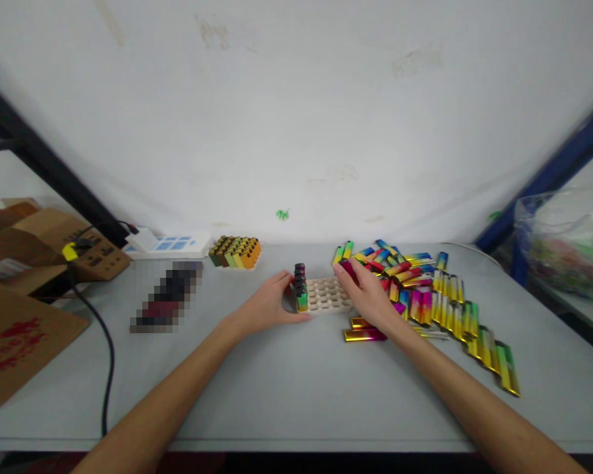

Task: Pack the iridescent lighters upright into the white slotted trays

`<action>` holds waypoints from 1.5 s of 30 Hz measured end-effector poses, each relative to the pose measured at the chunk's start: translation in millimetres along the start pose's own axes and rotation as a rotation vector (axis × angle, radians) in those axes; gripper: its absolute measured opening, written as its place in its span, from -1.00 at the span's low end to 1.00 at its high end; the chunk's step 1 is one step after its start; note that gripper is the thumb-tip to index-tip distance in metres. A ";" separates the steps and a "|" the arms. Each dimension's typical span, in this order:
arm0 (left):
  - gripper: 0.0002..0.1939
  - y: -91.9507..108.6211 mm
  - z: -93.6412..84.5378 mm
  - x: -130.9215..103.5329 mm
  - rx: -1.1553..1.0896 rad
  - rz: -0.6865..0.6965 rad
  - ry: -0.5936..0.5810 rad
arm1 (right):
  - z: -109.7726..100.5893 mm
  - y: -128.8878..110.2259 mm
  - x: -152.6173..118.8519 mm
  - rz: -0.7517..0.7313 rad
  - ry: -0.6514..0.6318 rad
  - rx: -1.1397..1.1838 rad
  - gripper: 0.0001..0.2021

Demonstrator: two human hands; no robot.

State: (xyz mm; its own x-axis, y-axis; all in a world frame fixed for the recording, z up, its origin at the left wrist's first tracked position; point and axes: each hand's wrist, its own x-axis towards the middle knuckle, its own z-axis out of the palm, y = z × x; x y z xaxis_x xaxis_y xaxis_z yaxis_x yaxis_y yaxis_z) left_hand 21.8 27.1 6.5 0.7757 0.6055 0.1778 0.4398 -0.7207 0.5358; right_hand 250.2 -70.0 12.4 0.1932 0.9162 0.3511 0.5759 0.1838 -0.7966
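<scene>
A white tray with rows of holes (329,294) lies on the table in front of me. Along its left end stands a row of several upright lighters (302,299), dark at the top and green to gold below. My left hand (265,304) curls round that end of the tray, thumb at the near corner and fingers behind the row. Over the tray's right end, my right hand (368,293) is closed on a dark red lighter (346,265), mostly hidden by the fingers. Right beside it lies a heap of shiny multicoloured lighters (400,266).
More lighters in a slanting row (487,345) reach toward the right front. A filled block of yellow and gold lighters (235,253) stands at the back left. Further left are a white power strip (178,245), a black cable (109,349) and cardboard boxes (54,243).
</scene>
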 end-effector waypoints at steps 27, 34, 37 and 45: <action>-0.26 0.0 1.6 -3.2 -0.006 0.108 -0.048 | 27.3 11.8 2.2 -0.379 -0.179 -0.427 -0.89; -0.27 0.3 2.5 -3.3 -0.022 0.119 -0.005 | -4.8 1.7 -1.0 -0.344 -0.085 -0.309 -0.78; -0.31 0.3 2.4 -2.8 0.001 0.109 -0.001 | -38.8 -5.2 -1.3 -0.335 -0.017 -0.306 -0.80; -0.36 -2.6 3.1 -1.2 0.029 0.059 0.041 | -118.0 21.5 -28.6 -0.236 -0.354 -0.463 -0.76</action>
State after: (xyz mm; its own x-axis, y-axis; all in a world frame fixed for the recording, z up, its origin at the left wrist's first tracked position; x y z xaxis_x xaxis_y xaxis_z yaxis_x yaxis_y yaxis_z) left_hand 21.1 27.3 2.3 0.7819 0.5745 0.2420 0.4072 -0.7646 0.4996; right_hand 350.8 -134.2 43.3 -0.2106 0.9466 0.2441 0.8705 0.2952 -0.3939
